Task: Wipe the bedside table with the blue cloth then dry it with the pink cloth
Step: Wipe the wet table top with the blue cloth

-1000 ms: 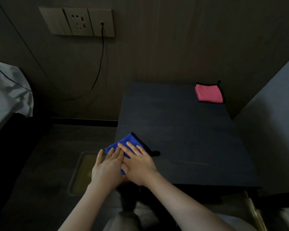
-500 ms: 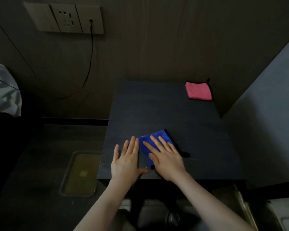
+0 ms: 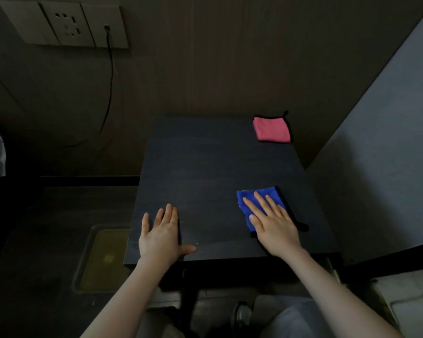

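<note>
Right hand flat on blue cloth (near half hidden), left hand flat, empty

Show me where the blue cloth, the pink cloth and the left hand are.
blue cloth [image 3: 261,194]: head view, far edge beyond fingers.
pink cloth [image 3: 272,130]: head view, middle.
left hand [image 3: 159,236]: head view, back of hand.
</note>
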